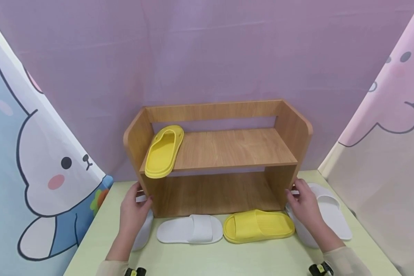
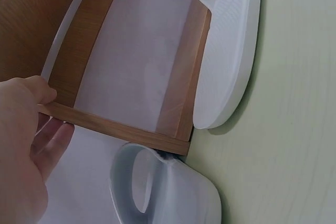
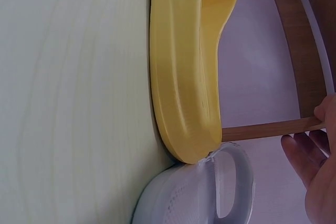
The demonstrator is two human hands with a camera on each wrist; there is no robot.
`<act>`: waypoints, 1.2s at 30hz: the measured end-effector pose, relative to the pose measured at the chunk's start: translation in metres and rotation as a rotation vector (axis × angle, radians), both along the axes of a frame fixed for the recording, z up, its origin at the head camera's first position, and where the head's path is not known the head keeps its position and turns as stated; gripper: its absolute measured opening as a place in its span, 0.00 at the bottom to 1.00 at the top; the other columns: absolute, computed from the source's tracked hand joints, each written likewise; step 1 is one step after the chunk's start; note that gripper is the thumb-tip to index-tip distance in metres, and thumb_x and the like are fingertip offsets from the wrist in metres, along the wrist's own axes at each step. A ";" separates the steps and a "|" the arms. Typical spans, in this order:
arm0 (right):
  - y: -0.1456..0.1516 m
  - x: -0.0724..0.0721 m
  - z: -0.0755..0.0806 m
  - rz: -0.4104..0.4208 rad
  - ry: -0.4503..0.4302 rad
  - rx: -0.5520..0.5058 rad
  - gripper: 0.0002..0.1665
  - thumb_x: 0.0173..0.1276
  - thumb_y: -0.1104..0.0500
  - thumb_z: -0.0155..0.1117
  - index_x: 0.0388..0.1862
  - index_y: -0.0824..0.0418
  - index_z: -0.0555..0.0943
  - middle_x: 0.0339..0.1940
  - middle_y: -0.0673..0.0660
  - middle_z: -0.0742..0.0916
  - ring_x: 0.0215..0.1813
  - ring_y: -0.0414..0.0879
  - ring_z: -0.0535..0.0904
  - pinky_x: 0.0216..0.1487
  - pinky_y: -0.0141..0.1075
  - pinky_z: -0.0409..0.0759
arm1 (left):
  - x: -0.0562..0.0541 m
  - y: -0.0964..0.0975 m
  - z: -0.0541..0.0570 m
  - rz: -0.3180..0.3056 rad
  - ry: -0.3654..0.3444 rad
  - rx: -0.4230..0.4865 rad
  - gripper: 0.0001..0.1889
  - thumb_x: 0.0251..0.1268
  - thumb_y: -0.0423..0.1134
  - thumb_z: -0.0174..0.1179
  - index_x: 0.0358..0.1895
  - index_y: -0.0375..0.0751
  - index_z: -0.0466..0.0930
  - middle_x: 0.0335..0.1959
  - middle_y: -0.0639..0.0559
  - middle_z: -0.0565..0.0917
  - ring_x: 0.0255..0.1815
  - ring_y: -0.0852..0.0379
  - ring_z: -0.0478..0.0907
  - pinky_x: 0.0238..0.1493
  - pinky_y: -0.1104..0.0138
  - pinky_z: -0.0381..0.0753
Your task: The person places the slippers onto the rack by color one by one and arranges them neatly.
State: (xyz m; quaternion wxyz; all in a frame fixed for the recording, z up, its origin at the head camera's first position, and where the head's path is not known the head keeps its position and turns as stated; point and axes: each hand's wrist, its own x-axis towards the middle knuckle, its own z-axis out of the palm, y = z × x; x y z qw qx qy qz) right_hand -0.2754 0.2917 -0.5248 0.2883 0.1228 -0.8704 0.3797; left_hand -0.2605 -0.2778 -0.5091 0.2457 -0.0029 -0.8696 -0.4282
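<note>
A two-tier wooden shoe rack stands near the purple backdrop. My left hand pinches its left side panel, thumb on the inner face and fingers outside, as the left wrist view shows. On the opposite side my right hand grips the right panel the same way. One yellow slipper lies on the upper shelf at the left, toe to the back. Along the rack's front base lie a white slipper and another yellow slipper, both sideways. The lower shelf holds nothing.
White slippers lie beside the rack on the right, partly behind my right hand. Another pale slipper is partly hidden by my left hand. All rest on a pale green tabletop. Printed cartoon curtains hang at both sides.
</note>
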 end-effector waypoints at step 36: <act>-0.008 0.053 -0.016 0.074 0.005 0.021 0.34 0.65 0.71 0.80 0.68 0.73 0.76 0.56 0.65 0.86 0.50 0.56 0.84 0.51 0.28 0.83 | 0.000 0.000 -0.008 0.013 0.023 0.031 0.32 0.74 0.29 0.72 0.78 0.46 0.75 0.66 0.46 0.83 0.62 0.45 0.85 0.53 0.52 0.93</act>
